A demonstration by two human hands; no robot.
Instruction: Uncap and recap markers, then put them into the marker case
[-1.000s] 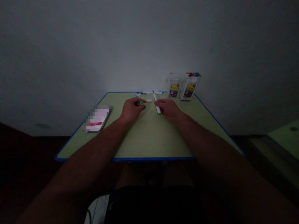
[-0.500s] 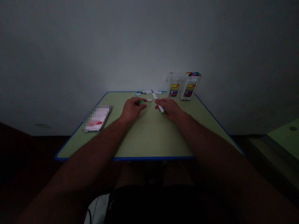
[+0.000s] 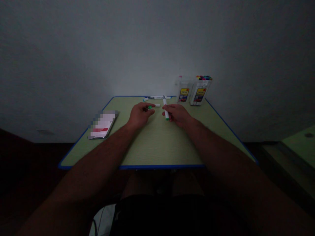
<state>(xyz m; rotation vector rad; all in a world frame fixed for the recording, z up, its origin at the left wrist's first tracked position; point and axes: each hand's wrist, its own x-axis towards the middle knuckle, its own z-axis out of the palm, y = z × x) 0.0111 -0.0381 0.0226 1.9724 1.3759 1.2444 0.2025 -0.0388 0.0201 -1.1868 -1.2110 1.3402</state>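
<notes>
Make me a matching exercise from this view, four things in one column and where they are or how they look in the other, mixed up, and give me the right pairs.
Things:
1. Held marker
2. Phone
3. Clear cases
4. Table

Places and looks:
A. Standing toward the back right, beside each other
B. Pale green top with a blue edge
C. In the right hand, green at its near end
D. Lying near the left edge of the tabletop

Right pairs: 1-C, 2-D, 3-A, 4-B
</notes>
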